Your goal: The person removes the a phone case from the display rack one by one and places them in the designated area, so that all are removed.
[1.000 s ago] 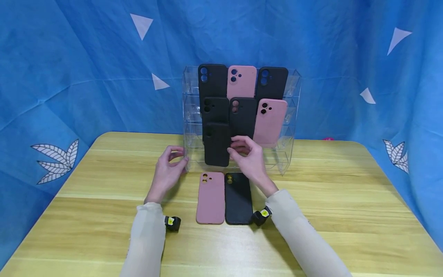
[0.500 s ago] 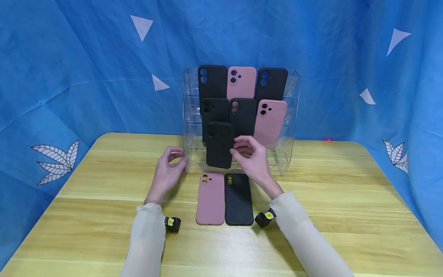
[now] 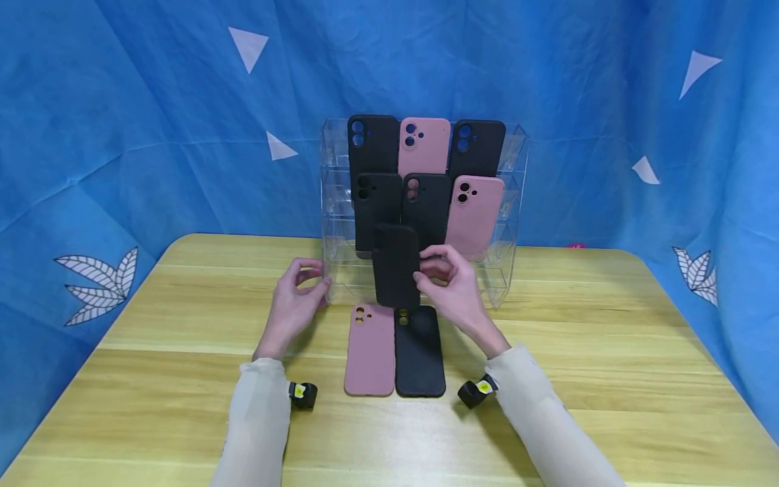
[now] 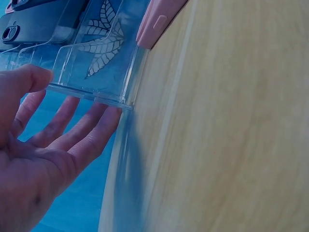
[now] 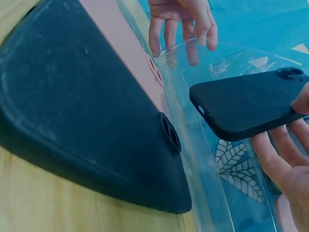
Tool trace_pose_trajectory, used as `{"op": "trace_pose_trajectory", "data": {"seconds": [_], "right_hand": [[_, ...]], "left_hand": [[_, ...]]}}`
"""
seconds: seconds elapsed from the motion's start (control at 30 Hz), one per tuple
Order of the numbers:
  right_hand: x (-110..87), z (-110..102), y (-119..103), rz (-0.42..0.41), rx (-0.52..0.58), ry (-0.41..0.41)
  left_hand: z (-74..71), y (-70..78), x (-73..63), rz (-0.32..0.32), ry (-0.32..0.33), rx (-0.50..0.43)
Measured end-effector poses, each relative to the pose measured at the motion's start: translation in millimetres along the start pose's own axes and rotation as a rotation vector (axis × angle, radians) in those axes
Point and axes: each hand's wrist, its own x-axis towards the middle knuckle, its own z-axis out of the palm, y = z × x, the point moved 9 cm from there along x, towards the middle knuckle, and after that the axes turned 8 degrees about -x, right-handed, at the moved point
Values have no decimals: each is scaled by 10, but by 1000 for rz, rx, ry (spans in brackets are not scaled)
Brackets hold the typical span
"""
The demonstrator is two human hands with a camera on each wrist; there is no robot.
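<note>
- Black, rounded-rectangular, plastic-looking phone case (image 5: 241, 104): in the right wrist view the right hand (image 5: 289, 174) pinches it, thumb on the back, fingers beneath; a light grip by one long edge should leave the far end easy to guide.
- Left wrist view: the left hand (image 4: 46, 162) grips the side of the clear, stepped plastic rack (image 4: 113, 99) with thumb and fingertips; steadying without pushing would likely prevent sliding.
- Head view: the held case is raised before the rack's front edge, left of its middle; moving it squarely should spare the neighbours.
- Count: nine cases, six black, three pink. Top tier: left black case (image 3: 373, 145), middle pink case (image 3: 425, 150), right black case (image 3: 477, 149). Next tier: left-hand black case (image 3: 377, 203), central black case (image 3: 426, 203), right-hand pink case (image 3: 475, 216). On the wooden desk (image 3: 608, 352), along the rack's front edge: flat pink case (image 3: 370, 352), flat black case (image 3: 420, 355).
</note>
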Motion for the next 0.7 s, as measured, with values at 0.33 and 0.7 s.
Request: {"op": "trace_pose_trajectory", "data": {"seconds": [0.33,0.7], "right_hand": [[-58,-115,43,39,33,29],[-138,-212,151,147,60,-5]], "left_hand": [[-6,0,-13,0,2,13],[-7,-3,3,12,7,18]]}}
